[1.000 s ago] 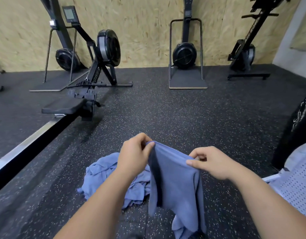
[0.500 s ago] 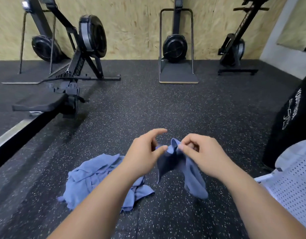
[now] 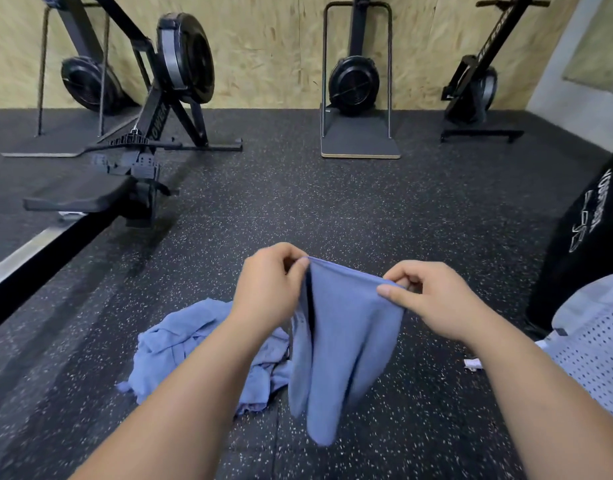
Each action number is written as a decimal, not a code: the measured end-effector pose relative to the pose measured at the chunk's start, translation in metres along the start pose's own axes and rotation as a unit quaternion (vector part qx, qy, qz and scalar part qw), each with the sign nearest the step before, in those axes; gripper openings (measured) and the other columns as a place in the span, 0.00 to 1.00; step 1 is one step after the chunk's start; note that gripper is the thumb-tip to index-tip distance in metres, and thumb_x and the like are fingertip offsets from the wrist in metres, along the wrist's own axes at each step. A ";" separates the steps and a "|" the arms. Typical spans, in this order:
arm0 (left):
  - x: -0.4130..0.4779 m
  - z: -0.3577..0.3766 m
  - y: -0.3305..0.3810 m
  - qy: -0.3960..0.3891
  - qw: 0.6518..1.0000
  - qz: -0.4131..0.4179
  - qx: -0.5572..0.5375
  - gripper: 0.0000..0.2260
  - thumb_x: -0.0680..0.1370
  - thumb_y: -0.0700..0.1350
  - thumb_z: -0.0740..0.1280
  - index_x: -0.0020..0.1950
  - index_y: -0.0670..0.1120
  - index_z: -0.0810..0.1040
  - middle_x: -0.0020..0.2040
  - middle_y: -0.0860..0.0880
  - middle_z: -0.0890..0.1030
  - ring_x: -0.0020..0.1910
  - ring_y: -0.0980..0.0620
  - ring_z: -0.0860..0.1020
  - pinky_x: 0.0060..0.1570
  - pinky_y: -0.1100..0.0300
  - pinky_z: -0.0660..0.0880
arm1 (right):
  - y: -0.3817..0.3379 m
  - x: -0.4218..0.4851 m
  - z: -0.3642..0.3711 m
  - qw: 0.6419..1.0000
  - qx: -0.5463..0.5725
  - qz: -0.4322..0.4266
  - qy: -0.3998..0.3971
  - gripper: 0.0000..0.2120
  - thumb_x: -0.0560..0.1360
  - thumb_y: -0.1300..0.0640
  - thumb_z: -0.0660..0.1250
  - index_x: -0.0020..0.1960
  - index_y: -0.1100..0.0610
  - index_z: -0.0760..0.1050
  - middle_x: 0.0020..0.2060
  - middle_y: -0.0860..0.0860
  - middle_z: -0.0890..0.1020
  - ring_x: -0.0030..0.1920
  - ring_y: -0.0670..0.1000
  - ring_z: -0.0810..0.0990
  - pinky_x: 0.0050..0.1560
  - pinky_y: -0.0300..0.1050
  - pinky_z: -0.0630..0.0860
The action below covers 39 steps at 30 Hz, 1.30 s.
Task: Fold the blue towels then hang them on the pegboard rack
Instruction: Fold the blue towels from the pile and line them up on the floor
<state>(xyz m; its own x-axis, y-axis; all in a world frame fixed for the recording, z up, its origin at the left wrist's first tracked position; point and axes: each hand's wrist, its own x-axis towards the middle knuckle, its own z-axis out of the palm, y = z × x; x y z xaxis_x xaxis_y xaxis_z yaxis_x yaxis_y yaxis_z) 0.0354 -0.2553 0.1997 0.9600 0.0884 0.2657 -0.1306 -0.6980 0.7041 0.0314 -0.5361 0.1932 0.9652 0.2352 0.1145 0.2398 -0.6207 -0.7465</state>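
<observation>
A blue towel (image 3: 343,344) hangs in the air in front of me, doubled over, its top edge stretched between my hands. My left hand (image 3: 268,289) pinches the left end of that edge. My right hand (image 3: 433,303) pinches the right end. Behind my left forearm a crumpled heap of blue towels (image 3: 180,344) lies on the speckled black floor. At the right edge the white pegboard rack (image 3: 596,351) shows only a perforated corner.
A rowing machine (image 3: 132,168) runs along the left, its rail reaching toward me. Several more fitness machines stand against the wooden back wall, one being a ski machine (image 3: 357,91). A black bag (image 3: 589,244) stands at the right, beside the rack.
Half a second ago my hands were close together with the towel bunched between them. They have moved apart and the towel's top edge is stretched out again.
</observation>
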 end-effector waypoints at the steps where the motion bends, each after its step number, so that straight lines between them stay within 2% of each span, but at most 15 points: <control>1: 0.001 -0.004 -0.004 0.011 1.000 -0.019 0.010 0.05 0.81 0.48 0.70 0.47 0.54 0.84 0.38 0.60 0.83 0.40 0.56 0.81 0.45 0.58 0.76 | 0.004 -0.002 -0.006 1.000 0.001 0.012 0.013 0.03 0.76 0.50 0.78 0.45 0.45 0.84 0.36 0.48 0.85 0.33 0.47 0.77 0.42 0.53 0.80; 4: -0.003 -0.010 -0.013 0.014 0.998 -0.051 0.042 0.05 0.82 0.49 0.69 0.47 0.55 0.82 0.41 0.58 0.84 0.45 0.49 0.82 0.50 0.53 0.79 | 0.009 -0.010 -0.015 0.998 -0.002 0.039 0.045 0.05 0.76 0.50 0.78 0.43 0.44 0.84 0.33 0.48 0.84 0.33 0.51 0.83 0.44 0.54 0.81; 6: -0.009 -0.007 -0.013 -0.013 0.997 -0.040 0.058 0.02 0.82 0.49 0.70 0.51 0.55 0.83 0.40 0.59 0.82 0.47 0.49 0.82 0.51 0.55 0.77 | 0.003 -0.014 -0.013 0.998 -0.027 0.030 0.054 0.05 0.76 0.48 0.77 0.43 0.43 0.83 0.33 0.46 0.83 0.33 0.49 0.82 0.42 0.50 0.80; 9: -0.022 0.003 -0.002 -0.088 0.995 0.024 0.027 0.13 0.81 0.48 0.72 0.65 0.59 0.81 0.36 0.57 0.82 0.40 0.55 0.79 0.48 0.59 0.75 | -0.016 -0.021 0.001 0.998 -0.054 -0.008 0.034 0.04 0.75 0.47 0.77 0.44 0.43 0.83 0.36 0.43 0.84 0.39 0.45 0.82 0.46 0.47 0.80; 11: -0.030 0.010 0.011 -0.144 0.987 0.073 -0.020 0.18 0.81 0.47 0.72 0.70 0.61 0.79 0.35 0.57 0.82 0.35 0.60 0.77 0.43 0.66 0.72 | -0.028 -0.024 0.012 0.998 -0.046 -0.034 0.012 0.04 0.76 0.47 0.77 0.45 0.43 0.83 0.38 0.42 0.85 0.41 0.44 0.83 0.49 0.48 0.80; 13: -0.038 0.017 0.020 -0.178 0.977 0.112 -0.043 0.16 0.81 0.47 0.72 0.68 0.60 0.80 0.35 0.56 0.80 0.34 0.60 0.75 0.39 0.67 0.70 | -0.036 -0.025 0.018 0.998 -0.032 -0.054 0.002 0.04 0.76 0.47 0.77 0.45 0.44 0.83 0.38 0.42 0.85 0.41 0.44 0.82 0.49 0.48 0.80; 16: -0.047 0.026 0.025 -0.188 0.975 0.111 -0.045 0.06 0.82 0.47 0.70 0.57 0.57 0.84 0.36 0.55 0.80 0.34 0.59 0.74 0.39 0.61 0.72 | -0.041 -0.025 0.019 0.998 -0.023 -0.063 0.001 0.04 0.76 0.48 0.77 0.45 0.44 0.83 0.38 0.43 0.85 0.41 0.43 0.82 0.49 0.46 0.78; 19: -0.045 0.028 0.022 -0.161 0.983 0.071 -0.059 0.04 0.82 0.47 0.70 0.49 0.54 0.83 0.38 0.55 0.84 0.36 0.58 0.79 0.42 0.60 0.75 | -0.035 -0.024 0.015 0.998 -0.026 -0.047 -0.016 0.04 0.76 0.46 0.77 0.46 0.44 0.83 0.38 0.42 0.85 0.41 0.44 0.83 0.49 0.47 0.79; 22: -0.034 0.023 0.016 -0.109 0.992 0.027 -0.064 0.05 0.82 0.46 0.70 0.49 0.54 0.85 0.39 0.56 0.85 0.38 0.58 0.79 0.43 0.61 0.75 | -0.020 -0.019 0.007 0.999 -0.036 -0.022 -0.025 0.05 0.76 0.45 0.77 0.46 0.44 0.82 0.36 0.44 0.85 0.37 0.49 0.81 0.44 0.50 0.79; 27: -0.017 0.016 -0.001 -0.048 0.998 -0.025 -0.030 0.05 0.82 0.47 0.71 0.48 0.55 0.86 0.35 0.62 0.81 0.36 0.65 0.77 0.40 0.62 0.70 | 0.002 -0.015 -0.011 0.999 -0.046 0.011 0.017 0.05 0.75 0.46 0.78 0.44 0.42 0.83 0.34 0.42 0.82 0.33 0.42 0.76 0.40 0.46 0.74; 31: -0.007 0.002 -0.013 0.001 0.998 -0.056 0.010 0.06 0.82 0.49 0.69 0.49 0.55 0.85 0.40 0.60 0.83 0.43 0.53 0.81 0.45 0.58 0.72 | 0.013 -0.014 -0.024 0.996 -0.064 0.042 0.051 0.06 0.74 0.47 0.79 0.42 0.42 0.83 0.34 0.43 0.83 0.31 0.43 0.75 0.38 0.45 0.74; 35: 0.002 -0.011 -0.026 0.033 0.996 -0.079 0.024 0.07 0.82 0.49 0.68 0.50 0.54 0.86 0.42 0.55 0.86 0.45 0.48 0.83 0.49 0.54 0.78 | 0.019 -0.015 -0.038 0.990 -0.083 0.075 0.088 0.05 0.74 0.47 0.79 0.42 0.42 0.84 0.35 0.44 0.84 0.34 0.45 0.79 0.37 0.44 0.75; 37: 0.005 -0.015 -0.031 0.049 0.994 -0.092 0.030 0.07 0.83 0.48 0.68 0.50 0.52 0.87 0.42 0.53 0.86 0.45 0.46 0.83 0.49 0.54 0.78 | 0.022 -0.016 -0.042 0.984 -0.113 0.089 0.105 0.06 0.74 0.46 0.79 0.41 0.42 0.83 0.34 0.44 0.83 0.37 0.47 0.80 0.40 0.46 0.77; 39: 0.006 -0.018 -0.034 0.060 0.992 -0.104 0.033 0.07 0.83 0.48 0.68 0.51 0.51 0.87 0.43 0.52 0.86 0.46 0.46 0.83 0.48 0.55 0.76 | 0.026 -0.018 -0.045 0.979 -0.135 0.103 0.113 0.07 0.75 0.47 0.78 0.40 0.42 0.83 0.33 0.45 0.83 0.36 0.48 0.80 0.41 0.46 0.76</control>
<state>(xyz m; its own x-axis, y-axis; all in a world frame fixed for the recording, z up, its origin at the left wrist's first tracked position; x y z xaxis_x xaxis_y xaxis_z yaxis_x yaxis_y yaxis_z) 0.0415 -0.2186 0.1894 0.9273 0.3169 0.1992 0.0873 -0.7005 0.7083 0.0247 -0.5897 0.2011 0.9872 -0.0679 0.1440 0.0270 -0.8202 -0.5714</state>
